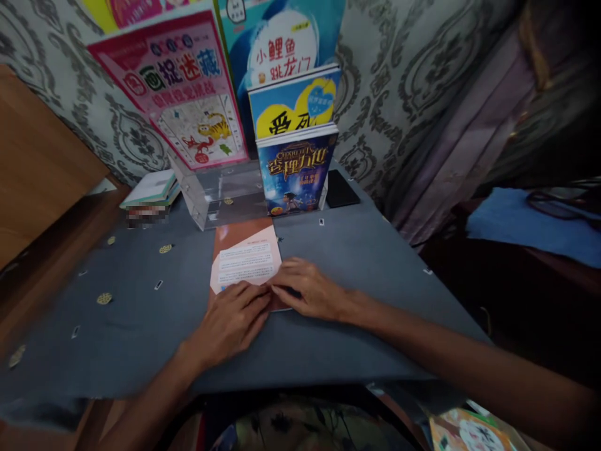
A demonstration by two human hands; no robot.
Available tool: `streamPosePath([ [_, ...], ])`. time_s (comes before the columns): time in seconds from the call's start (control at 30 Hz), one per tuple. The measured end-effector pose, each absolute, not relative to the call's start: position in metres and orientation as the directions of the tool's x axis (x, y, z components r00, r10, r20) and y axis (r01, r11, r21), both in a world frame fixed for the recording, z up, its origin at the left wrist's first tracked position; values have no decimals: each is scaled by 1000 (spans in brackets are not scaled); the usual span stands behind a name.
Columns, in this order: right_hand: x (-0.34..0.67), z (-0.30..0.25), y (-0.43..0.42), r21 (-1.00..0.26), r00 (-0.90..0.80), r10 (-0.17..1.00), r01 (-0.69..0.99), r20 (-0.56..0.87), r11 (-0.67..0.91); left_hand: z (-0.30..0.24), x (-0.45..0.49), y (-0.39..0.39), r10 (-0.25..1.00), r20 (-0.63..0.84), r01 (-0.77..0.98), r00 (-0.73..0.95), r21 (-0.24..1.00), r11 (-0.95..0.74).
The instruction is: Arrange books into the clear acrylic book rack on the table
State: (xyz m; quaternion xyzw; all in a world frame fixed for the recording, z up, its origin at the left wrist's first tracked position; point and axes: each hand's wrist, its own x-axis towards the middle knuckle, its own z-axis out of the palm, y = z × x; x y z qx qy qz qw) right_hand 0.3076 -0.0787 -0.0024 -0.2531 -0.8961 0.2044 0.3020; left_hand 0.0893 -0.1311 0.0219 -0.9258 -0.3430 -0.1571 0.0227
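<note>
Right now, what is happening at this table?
A person's left hand and right hand press flat on the near edge of a folded pink sheet with printed text. It lies on a grey table cloth. Behind it, picture books stand in a clear holder.

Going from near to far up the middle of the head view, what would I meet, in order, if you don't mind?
Left hand → folded printed sheet → dark blue book standing upright → blue-and-yellow book behind it → tall blue book at the back.
</note>
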Motion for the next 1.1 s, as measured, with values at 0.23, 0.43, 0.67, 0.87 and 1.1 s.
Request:
streamPosePath([
  [0.23,300,-3,-76,-349,-732,547,429,406,833,16,80,-117,694,322,647,644,255,-719],
  [0.43,296,-6,-64,-304,-676,671,598,304,741,-2,49,-78,852,328,871,409,137,-471],
  [0.67,273,6,-29,-298,-611,784,732,111,613,-20,33,-20,939,210,931,271,189,-311],
  [0.87,259,6,-12,-249,-528,839,802,131,543,-19,52,-24,901,281,926,330,87,-367],
  [1.1,250,-3,-14,-193,-590,785,762,187,619,-12,56,-23,864,353,899,359,118,-422],
])
